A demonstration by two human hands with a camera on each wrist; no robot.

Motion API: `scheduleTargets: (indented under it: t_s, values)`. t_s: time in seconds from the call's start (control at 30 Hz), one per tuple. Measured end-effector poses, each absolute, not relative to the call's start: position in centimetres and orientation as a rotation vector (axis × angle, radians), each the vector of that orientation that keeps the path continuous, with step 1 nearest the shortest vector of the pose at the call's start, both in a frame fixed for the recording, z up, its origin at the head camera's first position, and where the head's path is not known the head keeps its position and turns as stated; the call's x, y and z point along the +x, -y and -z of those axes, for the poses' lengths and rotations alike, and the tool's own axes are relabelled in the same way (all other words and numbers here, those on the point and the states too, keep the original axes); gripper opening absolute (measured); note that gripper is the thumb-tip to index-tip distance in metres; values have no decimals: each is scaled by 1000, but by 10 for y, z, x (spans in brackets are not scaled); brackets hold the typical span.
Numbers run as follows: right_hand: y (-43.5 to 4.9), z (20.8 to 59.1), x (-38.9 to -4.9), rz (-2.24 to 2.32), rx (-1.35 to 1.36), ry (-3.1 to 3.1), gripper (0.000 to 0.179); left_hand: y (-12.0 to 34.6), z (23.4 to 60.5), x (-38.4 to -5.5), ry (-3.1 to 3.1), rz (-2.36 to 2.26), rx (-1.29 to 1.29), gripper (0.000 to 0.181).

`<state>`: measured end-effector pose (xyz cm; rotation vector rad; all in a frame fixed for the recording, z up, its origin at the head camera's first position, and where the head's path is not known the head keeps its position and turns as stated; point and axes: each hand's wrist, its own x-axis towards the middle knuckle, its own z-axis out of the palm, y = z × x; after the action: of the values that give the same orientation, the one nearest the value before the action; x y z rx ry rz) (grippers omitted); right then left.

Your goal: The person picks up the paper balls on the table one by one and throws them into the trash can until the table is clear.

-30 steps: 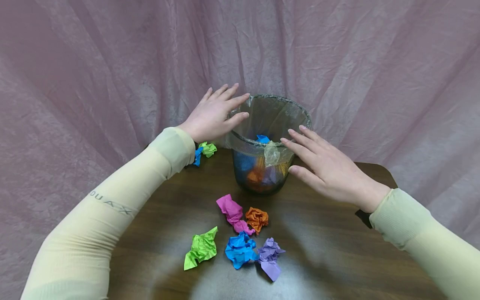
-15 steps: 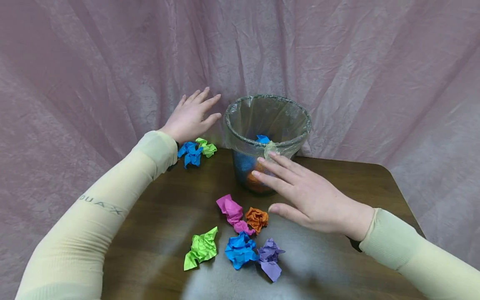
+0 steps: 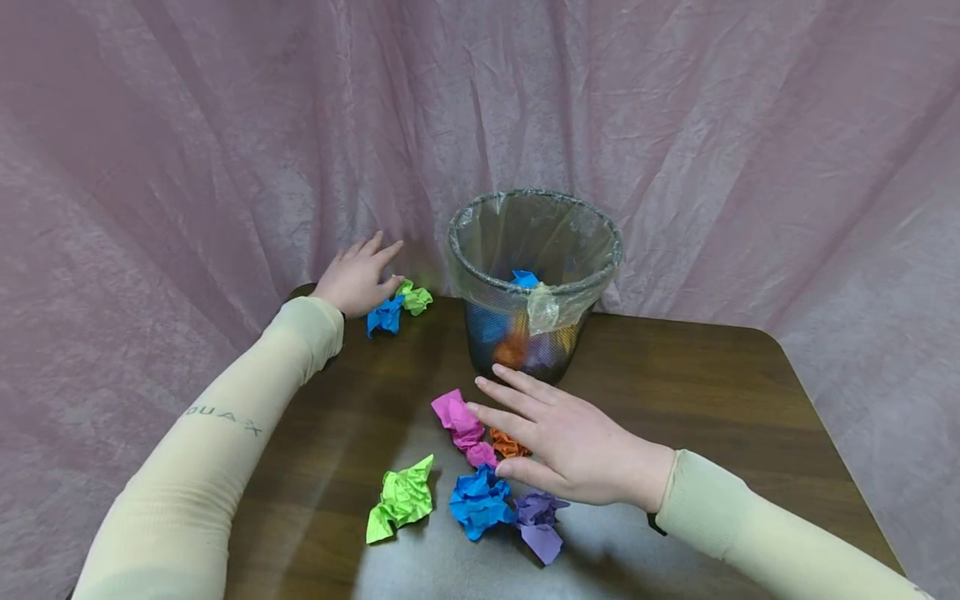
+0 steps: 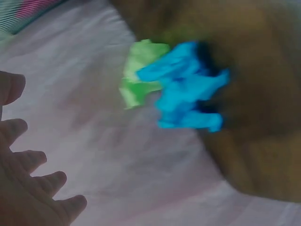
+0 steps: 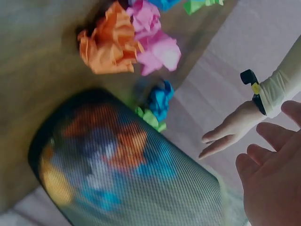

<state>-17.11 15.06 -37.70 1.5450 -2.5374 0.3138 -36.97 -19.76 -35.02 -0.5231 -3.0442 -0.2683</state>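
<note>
My left hand (image 3: 354,279), fingers spread and holding nothing, is at the far left beside a crumpled blue paper (image 3: 386,316) and a crumpled green paper (image 3: 416,297); it covers part of the blue one in the head view. In the left wrist view both papers lie apart from the fingertips (image 4: 70,207). My right hand (image 3: 573,442), also with straight fingers, hovers over the nearer group, partly hiding an orange paper (image 3: 507,443). Around it are a pink paper (image 3: 459,421), a blue paper (image 3: 480,502) and a purple paper (image 3: 540,527). A bright green paper (image 3: 402,497) lies left of these.
A mesh wastebasket (image 3: 525,333) with a clear plastic liner stands at the back of the brown table (image 3: 697,367). Crumpled papers of several colours show through its mesh (image 5: 108,155). A pink curtain (image 3: 675,167) hangs right behind the table.
Both hands have moved away from the wastebasket. My left hand went left and down toward the far blue and green papers; my right hand came nearer, over the front group.
</note>
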Motion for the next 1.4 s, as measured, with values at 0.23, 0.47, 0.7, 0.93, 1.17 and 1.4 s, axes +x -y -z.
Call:
scheduleTargets:
  t_s: [0.23, 0.47, 0.7, 0.93, 1.17, 1.4]
  values:
    - [-141, 403, -174, -393, 1558, 2583, 65, 202, 407, -377, 3159, 299, -567, 67]
    - [-135, 417, -175, -432, 1541, 2651, 66, 203, 438, -383, 3226, 415, -488, 74]
    - [-132, 422, -181, -383, 1491, 2675, 65, 205, 456, -386, 3263, 439, -416, 79]
    - [-124, 431, -192, -365, 1408, 2698, 66, 207, 468, -385, 3279, 455, -433, 81]
    - [-110, 438, -203, -342, 1380, 2736, 68, 209, 475, -386, 3284, 490, -431, 79]
    - [-104, 442, -205, -343, 1376, 2749, 66, 212, 477, -384, 3266, 399, -524, 63]
